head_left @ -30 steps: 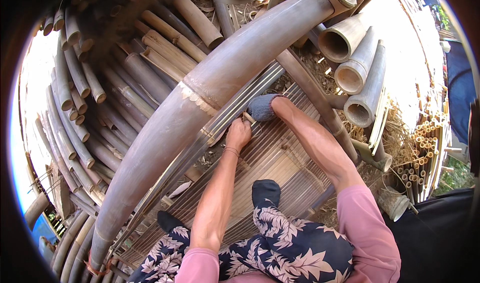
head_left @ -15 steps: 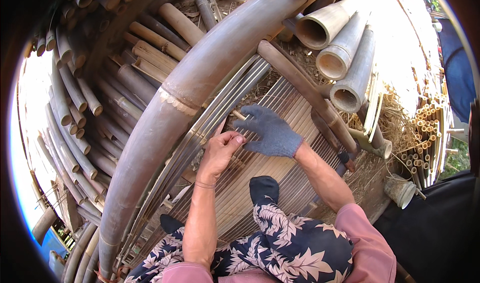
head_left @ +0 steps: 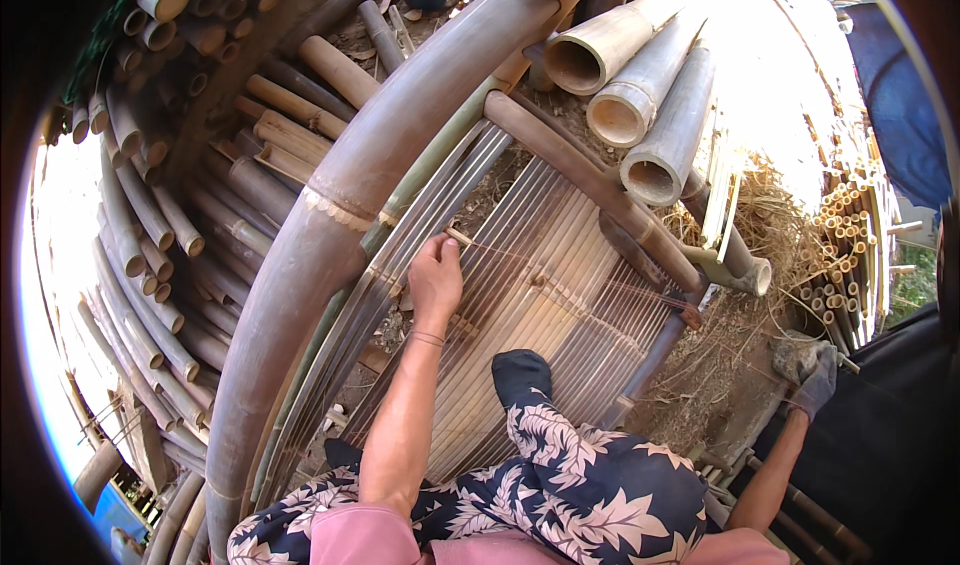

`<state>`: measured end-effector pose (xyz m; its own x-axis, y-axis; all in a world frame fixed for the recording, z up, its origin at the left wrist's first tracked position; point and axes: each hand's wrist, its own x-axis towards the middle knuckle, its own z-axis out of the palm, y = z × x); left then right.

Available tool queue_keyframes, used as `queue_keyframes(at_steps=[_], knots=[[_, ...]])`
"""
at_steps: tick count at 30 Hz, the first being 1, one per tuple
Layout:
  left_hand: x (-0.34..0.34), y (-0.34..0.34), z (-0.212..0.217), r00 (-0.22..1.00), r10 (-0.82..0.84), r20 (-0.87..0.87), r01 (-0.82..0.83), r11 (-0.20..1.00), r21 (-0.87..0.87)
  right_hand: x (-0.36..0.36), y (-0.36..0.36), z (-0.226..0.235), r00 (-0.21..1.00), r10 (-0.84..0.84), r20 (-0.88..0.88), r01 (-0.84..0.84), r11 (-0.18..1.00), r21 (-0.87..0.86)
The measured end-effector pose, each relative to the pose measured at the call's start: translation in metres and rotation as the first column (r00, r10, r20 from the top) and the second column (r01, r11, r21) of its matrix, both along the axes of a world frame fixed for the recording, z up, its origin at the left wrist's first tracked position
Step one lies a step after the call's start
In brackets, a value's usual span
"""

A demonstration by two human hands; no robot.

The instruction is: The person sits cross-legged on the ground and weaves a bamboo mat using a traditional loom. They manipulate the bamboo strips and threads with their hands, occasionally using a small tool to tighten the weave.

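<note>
My bare left hand (head_left: pixel 435 273) is closed in a pinch at the left side of a mat of bamboo slats (head_left: pixel 560 235). A short bamboo stick (head_left: pixel 459 235) pokes out by the fingertips. From there a thin reddish cord (head_left: pixel 505 254) runs rightward across the slats; the fingers appear to pinch its end, partly hidden. My right hand (head_left: pixel 818 383), in a grey glove, is far out to the right at a bamboo cup (head_left: pixel 795 353) on the ground. Its fingers are against the cup and too hidden to show whether they grip it.
A thick curved bamboo pole (head_left: pixel 345 180) frames the left side, with stacked bamboo poles (head_left: pixel 135 235) beyond it. A brown bamboo rail (head_left: pixel 600 190) borders the far right. Three wide bamboo tubes (head_left: pixel 655 150) lie past it. My foot in a dark sock (head_left: pixel 522 373) rests on the slats.
The gloved right hand has left the slats and swung right and down to the bamboo cup. My left hand stays pinched near the short stick, slightly higher. The view has shifted a little.
</note>
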<state>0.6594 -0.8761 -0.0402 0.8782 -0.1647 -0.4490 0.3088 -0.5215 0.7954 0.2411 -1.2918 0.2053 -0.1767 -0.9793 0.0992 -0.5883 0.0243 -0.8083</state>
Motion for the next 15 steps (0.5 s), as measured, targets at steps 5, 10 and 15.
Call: queue_keyframes(at_steps=[5, 10, 15], knots=[[-0.035, -0.012, -0.019, 0.988, -0.156, 0.016, 0.140, 0.924, 0.355, 0.012, 0.035, -0.007, 0.113, -0.066, -0.991, -0.538, 0.835, -0.117], [-0.039, -0.016, -0.021, 0.994, -0.093, 0.061, 0.070, 0.948, 0.310, 0.205, 0.175, -0.111, 0.138, 0.839, -0.526, -0.929, 0.294, 0.225], [-0.031, -0.012, -0.017, 0.993, -0.117, -0.024, 0.119, 0.946, 0.302, 0.350, 0.246, -0.202, -0.114, 0.886, -0.450, -0.977, -0.018, 0.212]])
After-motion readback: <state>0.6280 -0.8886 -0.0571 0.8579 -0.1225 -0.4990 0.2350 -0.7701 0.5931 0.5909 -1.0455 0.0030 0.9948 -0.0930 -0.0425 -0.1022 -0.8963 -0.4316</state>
